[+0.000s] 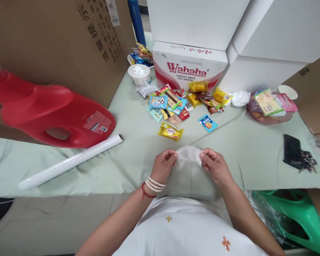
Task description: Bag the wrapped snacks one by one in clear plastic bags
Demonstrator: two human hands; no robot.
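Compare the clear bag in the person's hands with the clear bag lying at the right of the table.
The held bag looks empty and crumpled small; the filled bag bulges with snack packets. The held bag is pinched between the left hand and right hand near the table's front edge; the filled bag lies untouched on the green cloth, farther back at the right. Both are thin, see-through plastic.

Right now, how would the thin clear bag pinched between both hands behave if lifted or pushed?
Probably floppy: the clear bag hangs crumpled between the left hand and the right hand. It is likely very light, as it looks like see-through thin film. A push would probably just crumple it rather than slide it.
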